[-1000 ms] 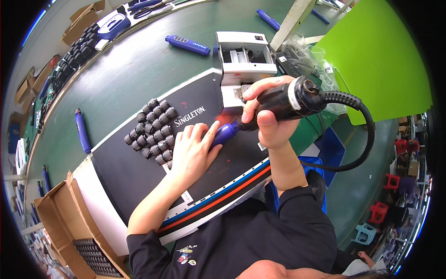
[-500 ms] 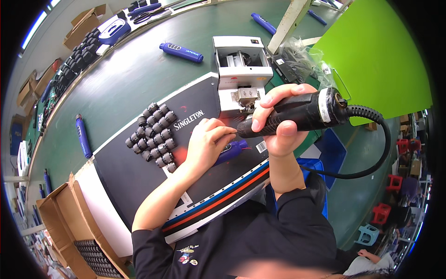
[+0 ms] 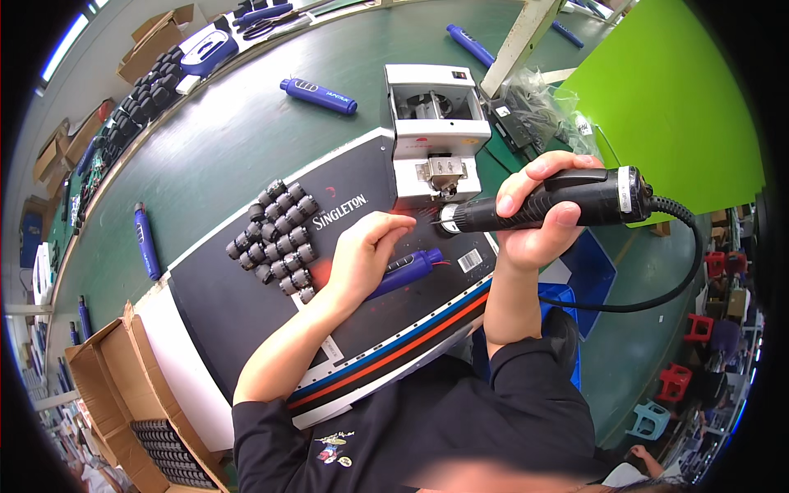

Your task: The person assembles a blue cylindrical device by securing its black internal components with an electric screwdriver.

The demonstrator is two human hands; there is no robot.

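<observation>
My right hand [image 3: 538,222] is wrapped round a black electric screwdriver [image 3: 567,201], held nearly level with its tip pointing left. Across a small gap from that tip is my left hand [image 3: 366,251], thumb and forefinger pinched together; anything between them is too small to make out. Partly behind the left hand, a blue tube-shaped device [image 3: 408,271] with thin reddish wires at its end lies on the dark mat [image 3: 222,316]. Left of that hand, several black ribbed round parts [image 3: 275,238] lie grouped on the mat. Just beyond the screwdriver tip stands a white screw feeder [image 3: 436,135].
More blue devices [image 3: 320,96] lie about the green table [image 3: 222,156]. A cardboard box [image 3: 123,378] with black parts stands at lower left. The screwdriver's cable [image 3: 686,263] loops down at right. A metal post [image 3: 514,49] and a green panel [image 3: 674,107] rise at far right.
The screwdriver in my right hand has moved right, and its tip has come away from my left fingers. My left hand has shifted slightly, uncovering more of the blue device.
</observation>
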